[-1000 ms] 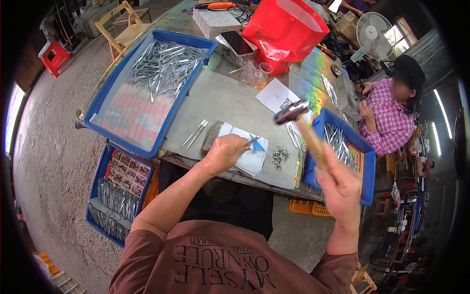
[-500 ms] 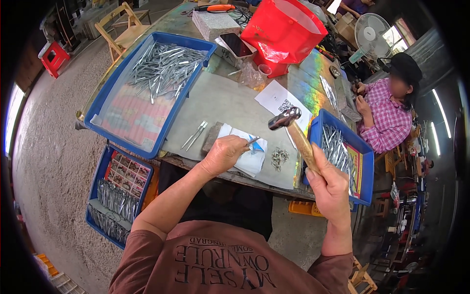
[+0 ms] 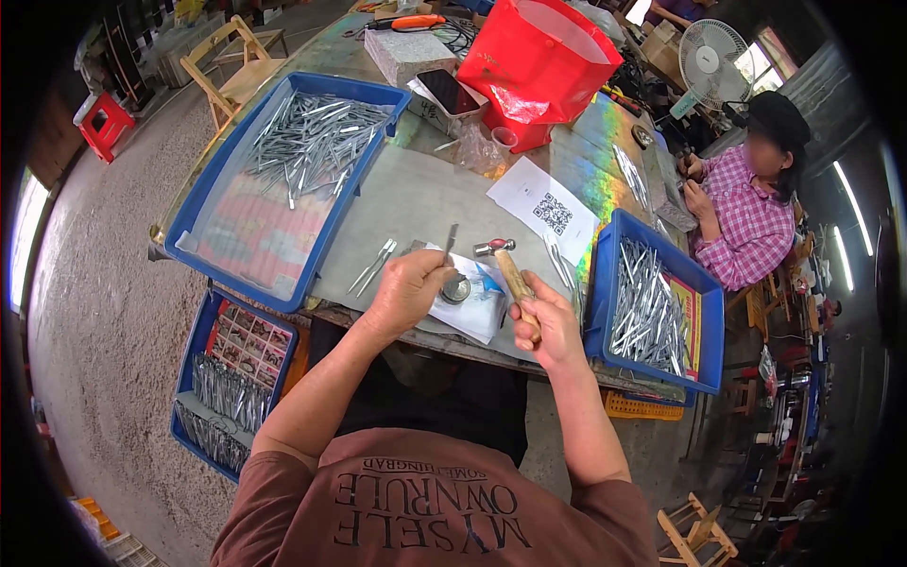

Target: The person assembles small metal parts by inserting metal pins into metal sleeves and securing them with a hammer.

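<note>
My left hand (image 3: 413, 291) is closed on a thin grey metal strip (image 3: 452, 236), whose tip points up and away from me. Just under its fingers shows a small round metal piece (image 3: 455, 288), too unclear to name, over the folded white paper (image 3: 482, 317) with a blue mark. In my right hand (image 3: 553, 326) is a ball-peen hammer (image 3: 511, 279), gripped by its wooden handle, its small metal head raised above the far right corner of the paper. A pair of slim metal pieces (image 3: 374, 265) lies left of my left hand.
Blue trays of metal rods stand at left (image 3: 354, 203) and right (image 3: 661, 373); another blue bin (image 3: 179, 416) sits lower left. A printed sheet (image 3: 529, 194), red bag (image 3: 539, 66), phone (image 3: 446, 90) and stone block (image 3: 402, 55) lie farther back. A co-worker (image 3: 742, 203) sits at right.
My right hand has brought the hammer down and left, toward the paper. My left hand has shifted slightly left, and the strip now points upward. The small round metal piece has come into view.
</note>
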Action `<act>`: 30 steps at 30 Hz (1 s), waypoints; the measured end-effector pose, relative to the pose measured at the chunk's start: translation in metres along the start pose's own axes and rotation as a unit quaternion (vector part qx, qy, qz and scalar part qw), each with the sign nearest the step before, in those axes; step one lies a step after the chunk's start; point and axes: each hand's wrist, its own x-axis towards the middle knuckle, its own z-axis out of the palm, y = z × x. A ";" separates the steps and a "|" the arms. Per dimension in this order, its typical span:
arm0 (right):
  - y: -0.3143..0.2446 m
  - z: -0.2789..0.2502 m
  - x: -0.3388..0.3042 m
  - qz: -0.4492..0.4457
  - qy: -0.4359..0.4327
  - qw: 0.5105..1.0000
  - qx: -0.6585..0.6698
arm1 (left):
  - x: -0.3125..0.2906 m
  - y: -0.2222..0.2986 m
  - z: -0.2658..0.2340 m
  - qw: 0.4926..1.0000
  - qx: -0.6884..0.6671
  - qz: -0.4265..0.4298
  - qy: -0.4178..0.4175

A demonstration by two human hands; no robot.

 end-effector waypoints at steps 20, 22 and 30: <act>0.010 -0.006 0.016 -0.027 0.002 0.990 -0.135 | -0.029 -0.064 -0.055 0.940 0.329 -0.085 0.020; 0.013 -0.009 0.009 -0.050 0.037 0.986 -0.155 | -0.029 -0.076 -0.053 0.930 0.356 -0.089 0.014; 0.028 -0.018 -0.008 -0.102 0.078 0.984 -0.121 | -0.022 -0.072 -0.048 0.890 0.437 -0.131 -0.029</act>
